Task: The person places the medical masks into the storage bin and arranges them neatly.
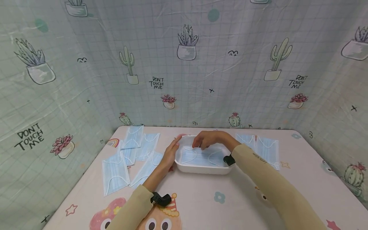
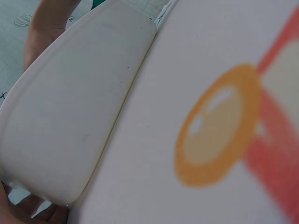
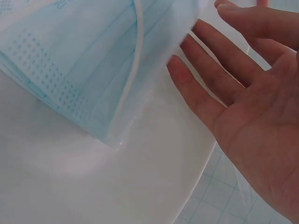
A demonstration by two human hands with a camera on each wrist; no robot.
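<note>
A white plastic tub [image 1: 201,170] stands on the table with blue disposable face masks [image 3: 79,60] lying in it, their layered edges showing in the right wrist view. My left hand [image 1: 171,153] rests along the tub's left end, fingers stretched against the outside wall; the left wrist view shows the tub's side [image 2: 70,102] and part of those fingers at its corner. Over the tub's far side reaches my right hand [image 1: 207,139], fingers pointing down. Its slightly bent fingertips [image 3: 178,65] are right at the masks' edge, with nothing pinched between them.
Several loose face masks [image 1: 116,175] lie spread and overlapping on the table left of the tub. More masks [image 1: 267,150] lie to its right, partly behind the right forearm. A patterned cloth [image 1: 212,70] hangs behind the pale printed tabletop [image 1: 238,204].
</note>
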